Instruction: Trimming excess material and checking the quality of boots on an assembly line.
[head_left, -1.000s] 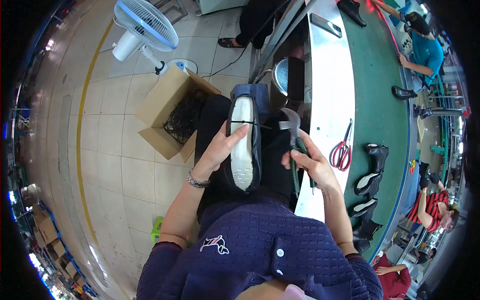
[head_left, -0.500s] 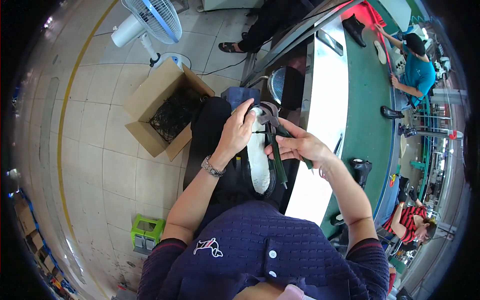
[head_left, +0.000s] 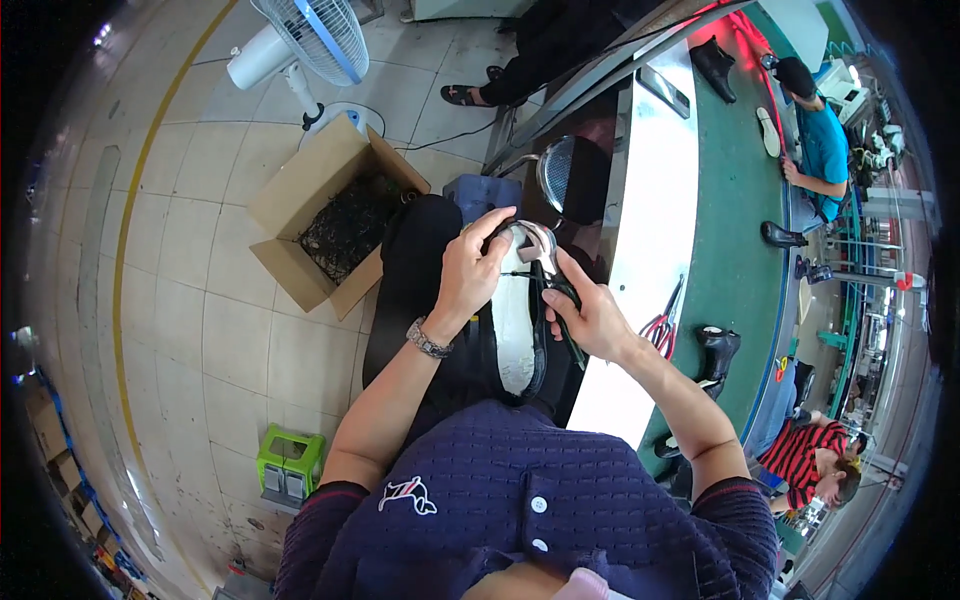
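A shoe point(head_left: 515, 350) lies upside down on my lap, its pale bottom facing up between dark edges. My left hand point(head_left: 468, 275) is closed around its far end, the thumb resting on the pale bottom. In my right hand point(head_left: 597, 318) are metal pincers point(head_left: 540, 243) with dark green handles, fingers wrapped round them. The curved jaws sit against the shoe's far right edge. Whether they bite on material there cannot be made out. A thin dark strand crosses the pale bottom just below the jaws.
Left of my knees stands an open cardboard box point(head_left: 275, 205) of dark scraps, with a fan point(head_left: 325, 45) beyond. Red-handled scissors point(head_left: 662, 328) and a phone point(head_left: 663, 92) lie on the white ledge. Shoes rest on the green belt point(head_left: 720, 250); two people work across it.
The pincers' handles have come together in my right hand, and their head has turned against the shoe's edge. My left hand keeps its hold. Red-handled scissors now show on the ledge.
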